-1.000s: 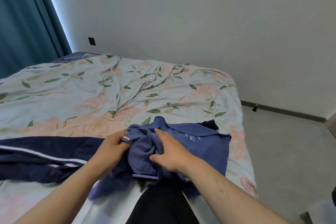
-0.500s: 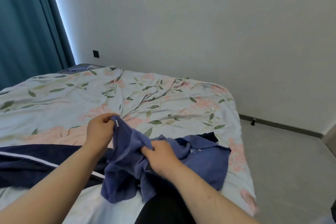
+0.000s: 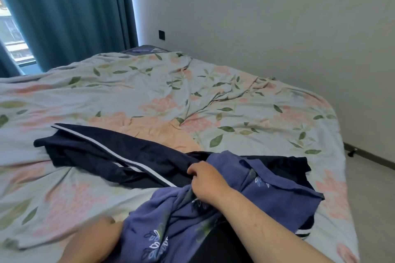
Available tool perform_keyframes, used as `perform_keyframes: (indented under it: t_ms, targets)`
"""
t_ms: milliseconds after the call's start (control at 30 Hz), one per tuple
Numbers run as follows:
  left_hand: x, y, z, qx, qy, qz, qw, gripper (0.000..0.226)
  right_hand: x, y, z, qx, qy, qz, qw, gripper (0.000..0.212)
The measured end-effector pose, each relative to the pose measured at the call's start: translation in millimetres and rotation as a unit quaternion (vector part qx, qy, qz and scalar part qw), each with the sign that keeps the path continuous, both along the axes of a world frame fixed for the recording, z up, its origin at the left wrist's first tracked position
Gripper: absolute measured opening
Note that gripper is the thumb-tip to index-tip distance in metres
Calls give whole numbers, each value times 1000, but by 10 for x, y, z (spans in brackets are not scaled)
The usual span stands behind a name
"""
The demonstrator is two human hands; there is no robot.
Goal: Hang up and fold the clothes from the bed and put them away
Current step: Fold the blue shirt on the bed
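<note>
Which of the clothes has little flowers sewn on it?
The lighter blue garment, which the right hand grips. The dark navy garment has only a white stripe.

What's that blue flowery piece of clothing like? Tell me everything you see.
The blue garment is soft periwinkle cloth with small pale flower motifs. It lies crumpled near the bed edge, partly over the navy striped garment. The right hand grips a fold near its middle; the left hand, blurred, meets its hem, hold unclear.
</note>
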State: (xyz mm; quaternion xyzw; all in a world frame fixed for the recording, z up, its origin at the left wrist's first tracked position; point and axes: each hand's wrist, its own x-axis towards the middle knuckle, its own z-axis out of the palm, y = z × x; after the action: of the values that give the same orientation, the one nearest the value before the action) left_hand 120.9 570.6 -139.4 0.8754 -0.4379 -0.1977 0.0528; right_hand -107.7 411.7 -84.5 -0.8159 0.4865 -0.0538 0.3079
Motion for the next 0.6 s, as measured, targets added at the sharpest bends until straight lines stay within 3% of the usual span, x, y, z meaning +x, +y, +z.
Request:
perform_keyframes:
  t_ms: [100,200,267,333,367,433,600]
  targets:
    - [-156,-62,20,-131,19,3,991,17,-10,-211,-134,-65,100,35,992,63]
    - [-437,-202,106,-71,87,-100,989,45,-120,-314,-159,-48,236,84,967,64]
    - [-527,-228,42,6,17,-147,989,46,-233,-366,-152,-38,231,86,968,46]
    - [-498,-226,39,4,17,-118,993,11,-344,-409,-67,-48,201,83,975,25]
    - [-452,-254,41,-21,47,-101,994,8,-412,-451,-4,-60,198,83,975,21]
    - [-301,-408,95,-59,97,-82,990,25,-611,-552,140,-105,203,67,971,22]
    - [12,-1003,540,-236,213,34,947,12,-1396,-790,384,-211,164,-62,962,25]
